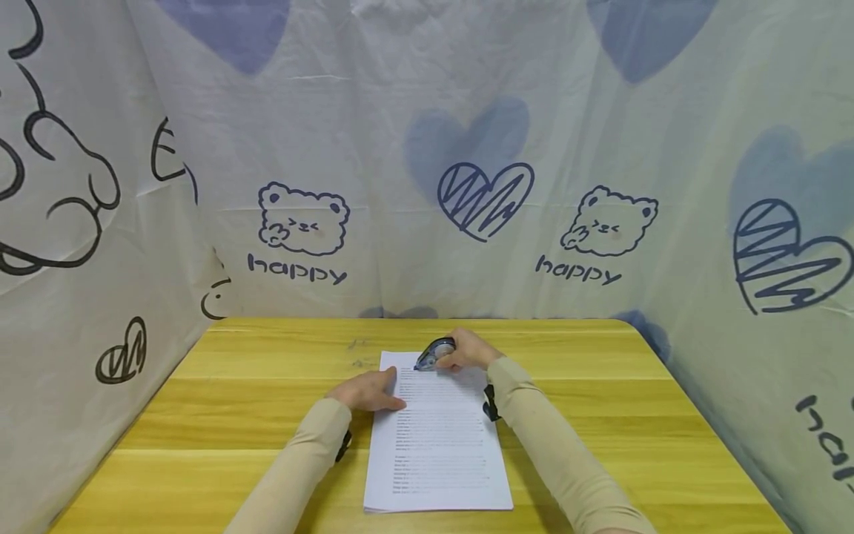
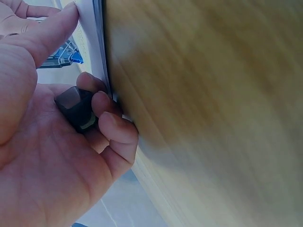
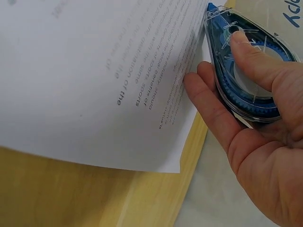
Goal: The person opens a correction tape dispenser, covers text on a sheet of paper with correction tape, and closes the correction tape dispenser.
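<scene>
A correction tape dispenser [image 1: 430,357], clear with blue inside, is held in my right hand [image 1: 472,348]. In the right wrist view, the thumb presses on the side of the dispenser [image 3: 224,56], and its blue tip is at the upper printed lines. A stack of printed paper [image 1: 443,445] lies under both hands. My left hand [image 1: 367,391] rests at the left edge of the sheets, the thumb over the page. Its curled fingers hold a small dark cap-like piece [image 2: 75,108] against the palm, seen in the left wrist view.
The yellow wood-grain table [image 1: 600,423] extends around the paper. A white curtain [image 1: 400,148] printed with hearts and bears hangs behind and along both sides of it. Dark bands sit at both wrists.
</scene>
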`<state>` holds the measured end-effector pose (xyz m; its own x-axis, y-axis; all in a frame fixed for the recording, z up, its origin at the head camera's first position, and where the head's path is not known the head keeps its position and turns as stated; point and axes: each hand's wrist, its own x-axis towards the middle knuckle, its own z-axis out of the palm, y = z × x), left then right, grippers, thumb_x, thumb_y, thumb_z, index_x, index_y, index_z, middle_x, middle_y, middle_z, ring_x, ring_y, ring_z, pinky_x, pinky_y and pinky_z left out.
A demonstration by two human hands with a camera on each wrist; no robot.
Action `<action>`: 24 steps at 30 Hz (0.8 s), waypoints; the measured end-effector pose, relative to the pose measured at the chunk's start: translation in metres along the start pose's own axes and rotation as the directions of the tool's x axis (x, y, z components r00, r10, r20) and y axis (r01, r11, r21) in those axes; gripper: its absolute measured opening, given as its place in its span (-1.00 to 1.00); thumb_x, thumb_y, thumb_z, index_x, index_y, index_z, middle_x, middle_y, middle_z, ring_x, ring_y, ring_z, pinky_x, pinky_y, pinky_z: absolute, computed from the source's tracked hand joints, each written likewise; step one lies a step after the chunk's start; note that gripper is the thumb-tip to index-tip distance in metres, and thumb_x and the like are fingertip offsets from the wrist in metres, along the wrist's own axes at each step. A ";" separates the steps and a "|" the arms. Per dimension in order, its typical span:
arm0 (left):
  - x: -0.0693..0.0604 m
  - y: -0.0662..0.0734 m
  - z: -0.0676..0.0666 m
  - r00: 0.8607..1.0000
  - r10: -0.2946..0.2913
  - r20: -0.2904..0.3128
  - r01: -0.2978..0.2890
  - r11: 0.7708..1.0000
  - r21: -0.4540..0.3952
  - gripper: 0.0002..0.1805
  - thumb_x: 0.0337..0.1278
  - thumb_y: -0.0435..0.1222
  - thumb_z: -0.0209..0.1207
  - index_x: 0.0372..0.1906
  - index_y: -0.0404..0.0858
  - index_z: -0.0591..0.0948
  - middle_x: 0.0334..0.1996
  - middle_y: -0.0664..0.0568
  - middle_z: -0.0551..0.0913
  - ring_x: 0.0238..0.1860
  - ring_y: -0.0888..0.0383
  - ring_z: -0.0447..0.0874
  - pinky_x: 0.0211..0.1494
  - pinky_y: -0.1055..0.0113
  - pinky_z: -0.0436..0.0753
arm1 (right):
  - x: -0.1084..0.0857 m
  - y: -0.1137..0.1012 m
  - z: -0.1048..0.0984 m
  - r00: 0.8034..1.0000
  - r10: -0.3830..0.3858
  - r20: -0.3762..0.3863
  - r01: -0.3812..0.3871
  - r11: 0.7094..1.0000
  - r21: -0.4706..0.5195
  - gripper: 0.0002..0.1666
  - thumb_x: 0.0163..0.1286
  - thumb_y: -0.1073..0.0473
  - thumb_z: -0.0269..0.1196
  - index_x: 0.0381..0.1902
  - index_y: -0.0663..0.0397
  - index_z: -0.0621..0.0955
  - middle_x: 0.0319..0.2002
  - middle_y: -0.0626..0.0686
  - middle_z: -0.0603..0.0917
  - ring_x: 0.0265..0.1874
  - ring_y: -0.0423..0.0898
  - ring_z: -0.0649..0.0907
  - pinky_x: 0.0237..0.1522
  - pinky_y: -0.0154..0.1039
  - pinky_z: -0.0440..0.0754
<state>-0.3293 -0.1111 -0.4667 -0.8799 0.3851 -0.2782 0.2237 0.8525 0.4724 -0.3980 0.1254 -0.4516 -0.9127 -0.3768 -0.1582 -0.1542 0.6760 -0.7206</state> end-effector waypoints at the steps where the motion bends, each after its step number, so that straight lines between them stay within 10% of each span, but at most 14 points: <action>1: 0.000 0.000 0.000 1.000 0.000 -0.001 0.000 1.000 0.000 -0.07 0.22 0.00 0.25 0.51 -0.38 0.12 0.46 -0.29 0.24 0.47 -0.19 0.21 0.53 -0.04 0.21 | 0.000 0.000 0.000 1.000 -0.001 0.000 0.001 1.000 0.000 -0.69 0.19 0.29 0.43 -0.14 0.32 0.66 -0.31 0.13 0.70 -0.37 -0.03 0.72 -0.28 -0.20 0.76; 24: -0.001 0.002 0.002 1.000 0.006 -0.003 -0.007 1.000 -0.021 -0.07 0.22 -0.03 0.27 0.50 -0.40 0.12 0.45 -0.30 0.25 0.47 -0.19 0.21 0.52 -0.05 0.21 | -0.002 0.006 -0.005 1.000 0.011 0.005 -0.011 1.000 -0.027 -0.70 0.19 0.26 0.44 -0.15 0.29 0.66 -0.32 0.11 0.70 -0.41 -0.11 0.68 -0.29 -0.24 0.75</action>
<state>-0.3269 -0.1089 -0.4675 -0.8797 0.3896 -0.2728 0.2205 0.8423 0.4919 -0.3991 0.1335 -0.4524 -0.9127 -0.3719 -0.1695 -0.1541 0.6971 -0.7002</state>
